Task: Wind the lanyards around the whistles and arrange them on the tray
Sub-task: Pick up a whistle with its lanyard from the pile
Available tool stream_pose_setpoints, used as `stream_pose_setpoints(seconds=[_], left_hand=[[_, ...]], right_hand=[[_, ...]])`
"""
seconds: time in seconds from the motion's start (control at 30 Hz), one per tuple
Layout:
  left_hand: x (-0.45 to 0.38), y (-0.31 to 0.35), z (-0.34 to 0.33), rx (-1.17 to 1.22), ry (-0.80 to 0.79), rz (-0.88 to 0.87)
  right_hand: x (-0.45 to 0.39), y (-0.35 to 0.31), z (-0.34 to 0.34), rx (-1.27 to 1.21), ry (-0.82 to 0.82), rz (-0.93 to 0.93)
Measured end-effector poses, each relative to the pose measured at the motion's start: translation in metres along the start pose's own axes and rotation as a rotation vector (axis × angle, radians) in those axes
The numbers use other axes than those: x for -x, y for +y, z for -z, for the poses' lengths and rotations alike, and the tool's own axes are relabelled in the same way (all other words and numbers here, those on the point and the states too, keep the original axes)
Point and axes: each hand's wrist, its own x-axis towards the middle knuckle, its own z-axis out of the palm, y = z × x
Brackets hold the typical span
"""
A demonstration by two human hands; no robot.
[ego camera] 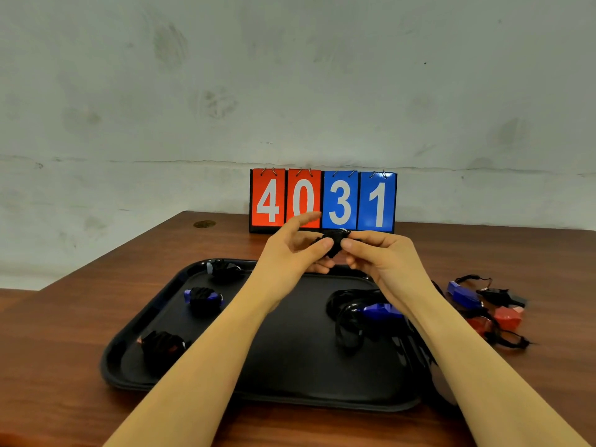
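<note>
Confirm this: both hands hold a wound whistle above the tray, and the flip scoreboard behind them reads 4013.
Not quite. In the head view the scoreboard reads 4031, not 4013. The rest stands: left hand and right hand hold a wound whistle above the tray.

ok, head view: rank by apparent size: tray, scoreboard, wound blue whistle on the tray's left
1. tray, the largest by far.
2. scoreboard; it stands farther back, so it may look smaller than it is.
3. wound blue whistle, the smallest.

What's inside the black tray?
The black tray holds three wound whistles along its left side and a blue whistle with a loose lanyard on the right. The forearms cover part of the tray floor.
</note>
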Motion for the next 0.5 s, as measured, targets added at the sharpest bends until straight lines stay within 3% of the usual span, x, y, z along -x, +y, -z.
stream_pose_setpoints(seconds=[0.13, 0.5], left_hand=[[0.0023, 0.0010, -0.0012, -0.080, -0.054, -0.027], [0.0015, -0.0044, -0.0024, -0.261, 0.015, -0.112]], right_hand=[[-0.0006, 0.0005, 0.0001, 0.004, 0.004, -0.024], [-0.0024, 0.0016, -0.0026, 0.087, 0.095, -0.009]])
